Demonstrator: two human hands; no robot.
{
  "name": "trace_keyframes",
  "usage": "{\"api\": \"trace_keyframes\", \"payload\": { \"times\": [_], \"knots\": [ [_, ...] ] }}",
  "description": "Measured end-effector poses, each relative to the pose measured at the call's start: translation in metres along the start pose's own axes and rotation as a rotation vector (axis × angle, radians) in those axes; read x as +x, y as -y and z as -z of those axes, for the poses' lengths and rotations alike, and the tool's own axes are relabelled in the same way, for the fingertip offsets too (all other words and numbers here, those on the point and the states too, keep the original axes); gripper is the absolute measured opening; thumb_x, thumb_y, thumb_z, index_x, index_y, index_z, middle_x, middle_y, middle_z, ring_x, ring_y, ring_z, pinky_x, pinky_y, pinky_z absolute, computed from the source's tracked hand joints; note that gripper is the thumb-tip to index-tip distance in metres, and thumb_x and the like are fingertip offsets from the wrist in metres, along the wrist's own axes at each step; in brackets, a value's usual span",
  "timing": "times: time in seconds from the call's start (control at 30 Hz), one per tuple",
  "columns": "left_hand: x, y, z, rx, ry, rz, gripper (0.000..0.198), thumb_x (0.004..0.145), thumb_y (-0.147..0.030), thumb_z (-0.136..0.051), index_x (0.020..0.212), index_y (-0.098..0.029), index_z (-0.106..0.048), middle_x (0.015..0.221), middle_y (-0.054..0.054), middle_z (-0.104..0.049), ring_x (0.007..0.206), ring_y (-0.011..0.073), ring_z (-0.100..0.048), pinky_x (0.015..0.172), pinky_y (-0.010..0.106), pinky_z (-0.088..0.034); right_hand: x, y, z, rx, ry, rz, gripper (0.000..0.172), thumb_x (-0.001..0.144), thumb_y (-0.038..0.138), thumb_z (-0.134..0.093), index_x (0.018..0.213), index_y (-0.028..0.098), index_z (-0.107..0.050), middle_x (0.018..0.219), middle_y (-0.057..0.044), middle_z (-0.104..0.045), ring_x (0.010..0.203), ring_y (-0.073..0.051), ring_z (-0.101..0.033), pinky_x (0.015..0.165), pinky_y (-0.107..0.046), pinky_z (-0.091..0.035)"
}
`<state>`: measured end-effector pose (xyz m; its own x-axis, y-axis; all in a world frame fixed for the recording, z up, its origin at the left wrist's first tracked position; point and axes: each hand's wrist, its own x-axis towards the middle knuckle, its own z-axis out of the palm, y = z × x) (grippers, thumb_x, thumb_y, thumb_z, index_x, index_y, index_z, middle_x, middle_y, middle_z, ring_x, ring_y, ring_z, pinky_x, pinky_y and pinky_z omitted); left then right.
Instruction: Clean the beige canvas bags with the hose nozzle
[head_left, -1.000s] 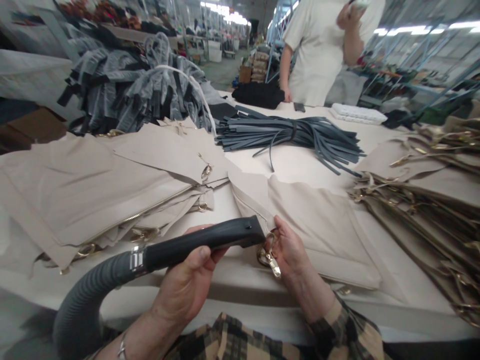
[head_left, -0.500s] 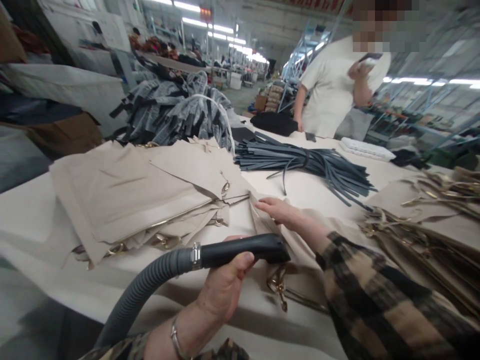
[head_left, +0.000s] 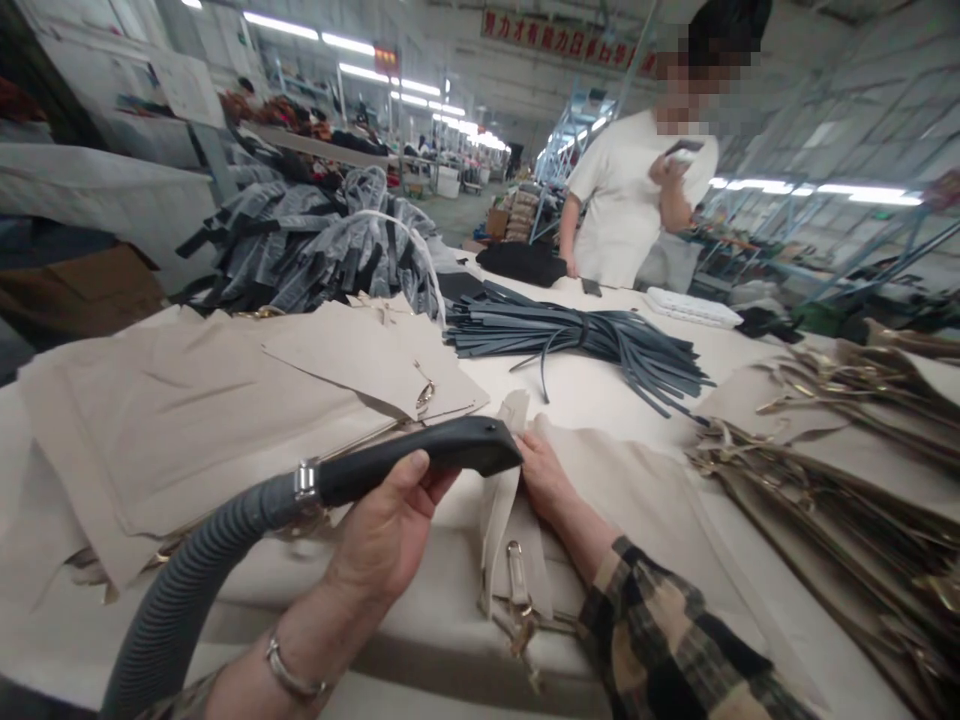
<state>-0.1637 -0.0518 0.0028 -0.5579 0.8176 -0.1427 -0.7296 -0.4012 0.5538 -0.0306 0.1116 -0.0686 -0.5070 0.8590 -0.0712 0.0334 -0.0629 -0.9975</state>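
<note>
My left hand point(head_left: 386, 535) is closed around the black nozzle point(head_left: 409, 458) of a grey ribbed hose point(head_left: 206, 565). The nozzle's end points right, close to the fingers of my right hand point(head_left: 551, 485). That hand grips the raised, folded edge of a beige fabric piece point(head_left: 622, 480); its fingertips are partly hidden behind the nozzle and the cloth. Below the fold, a gold-coloured metal clasp point(head_left: 519, 585) hangs from the piece near the table's front. To the left lies a stack of beige fabric pieces point(head_left: 172, 400) with zips and metal fittings.
A tied bundle of dark blue-grey strips point(head_left: 577, 335) lies beyond my hands. Behind the left stack is a heap of plastic-wrapped dark straps point(head_left: 322, 240). More beige pieces with gold fittings point(head_left: 832, 480) lie right. Across the table stands a person point(head_left: 619, 200) holding a phone.
My left hand has lifted the nozzle and tilted its tip upward. My right hand, earlier stretched out over the cloth, now grips a raised fold. The view has shifted right.
</note>
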Motion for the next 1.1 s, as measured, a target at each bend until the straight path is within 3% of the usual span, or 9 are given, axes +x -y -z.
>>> {"api": "trace_keyframes", "payload": {
  "times": [0.13, 0.37, 0.47, 0.7, 0.9, 0.97, 1.1],
  "knots": [
    [0.031, 0.003, -0.017, -0.041, -0.024, -0.069, 0.029, 0.064, -0.022, -0.087, 0.089, -0.017, -0.071, 0.092, 0.005, -0.076, 0.093, 0.0192, -0.069, 0.089, 0.034, -0.056, -0.006, -0.012, -0.004, 0.141, 0.006, 0.085, 0.038, 0.079, 0.042, -0.065, 0.109, 0.019, -0.068, 0.084, -0.001, -0.072, 0.083, -0.022, -0.065, 0.079, -0.034, -0.052],
    [0.066, 0.04, -0.04, -0.014, -0.05, -0.029, 0.03, 0.062, -0.018, -0.087, 0.086, -0.016, -0.069, 0.088, 0.003, -0.075, 0.082, 0.017, -0.07, 0.08, 0.031, -0.058, 0.001, -0.019, -0.001, 0.059, 0.05, 0.185, 0.033, 0.08, 0.033, -0.059, 0.11, 0.022, -0.066, 0.1, -0.001, -0.073, 0.097, -0.024, -0.065, 0.089, -0.038, -0.051],
    [0.072, 0.043, -0.046, -0.012, -0.056, -0.039, 0.028, 0.065, -0.02, -0.086, 0.086, -0.017, -0.069, 0.088, 0.003, -0.074, 0.082, 0.0168, -0.069, 0.082, 0.031, -0.057, 0.0, -0.018, -0.002, 0.044, 0.061, 0.189, 0.034, 0.082, 0.033, -0.056, 0.113, 0.023, -0.065, 0.1, -0.001, -0.072, 0.096, -0.024, -0.065, 0.088, -0.038, -0.051],
    [0.048, 0.028, -0.03, 0.041, -0.032, -0.035, 0.031, 0.062, -0.019, -0.087, 0.087, -0.015, -0.069, 0.089, 0.005, -0.075, 0.085, 0.0173, -0.069, 0.082, 0.03, -0.058, -0.003, -0.014, -0.005, -0.123, 0.021, 0.196, 0.031, 0.082, 0.031, -0.052, 0.107, 0.021, -0.067, 0.095, -0.001, -0.071, 0.093, -0.023, -0.063, 0.087, -0.036, -0.05],
    [0.063, 0.025, -0.037, 0.038, -0.056, -0.045, 0.025, 0.065, -0.018, -0.085, 0.082, -0.016, -0.066, 0.082, 0.004, -0.073, 0.079, 0.0192, -0.07, 0.078, 0.034, -0.059, -0.006, -0.008, -0.009, -0.173, 0.027, 0.236, 0.041, 0.087, 0.036, -0.049, 0.123, 0.021, -0.062, 0.108, -0.004, -0.071, 0.1, -0.023, -0.064, 0.093, -0.04, -0.05],
    [0.068, 0.012, -0.039, 0.021, -0.056, -0.08, 0.023, 0.067, -0.019, -0.083, 0.082, -0.018, -0.066, 0.082, 0.003, -0.073, 0.08, 0.0189, -0.07, 0.08, 0.034, -0.059, -0.009, -0.003, -0.003, -0.17, 0.022, 0.198, 0.051, 0.09, 0.043, -0.046, 0.135, 0.021, -0.055, 0.108, -0.006, -0.071, 0.098, -0.022, -0.065, 0.088, -0.04, -0.054],
    [0.063, -0.027, -0.03, 0.011, -0.04, -0.185, 0.018, 0.07, -0.021, -0.08, 0.081, -0.022, -0.066, 0.084, 0.0, -0.074, 0.085, 0.0197, -0.07, 0.083, 0.037, -0.06, -0.015, 0.012, 0.023, -0.394, -0.196, 0.111, 0.056, 0.091, 0.043, -0.048, 0.141, 0.018, -0.05, 0.119, -0.012, -0.068, 0.102, -0.023, -0.065, 0.082, -0.037, -0.055]
  ]
}}
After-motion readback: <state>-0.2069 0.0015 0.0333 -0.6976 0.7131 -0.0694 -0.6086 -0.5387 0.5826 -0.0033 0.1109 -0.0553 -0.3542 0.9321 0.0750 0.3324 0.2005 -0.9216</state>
